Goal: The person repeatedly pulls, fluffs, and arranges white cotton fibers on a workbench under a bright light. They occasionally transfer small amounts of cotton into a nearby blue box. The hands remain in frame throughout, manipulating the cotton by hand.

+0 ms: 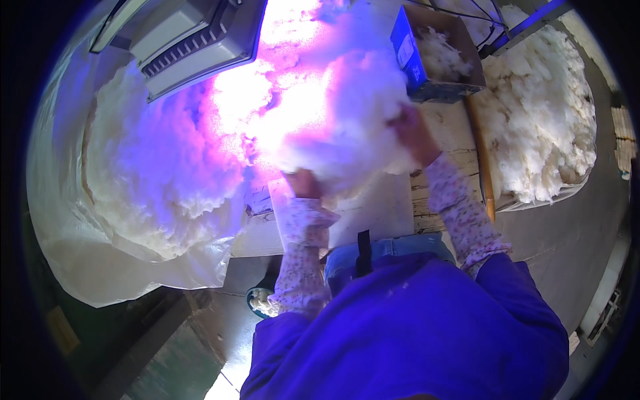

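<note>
A large, loose wad of white fluffy fibre (363,123), like raw cotton or down, is stretched between my two hands over the worktable. My left hand (304,184) is curled at its lower left edge, with the fingertips partly buried in the fluff. On the right edge, my right hand (415,137) grips the fibre with bent fingers. Both hands and the wad are smeared by motion. A pale board (373,210) lies beneath, on the worn wooden table (433,207). Bright pink-violet light washes out much of the fibre at the far side.
A grey lamp housing (200,47) overhangs the far left. Below it, a clear plastic bag (100,267) holds a heap of fluff (160,180). At the far right stand a blue cardboard box (408,57) with fibre inside and another big sack of fluff (543,127). A small dark bin (257,303) stands below.
</note>
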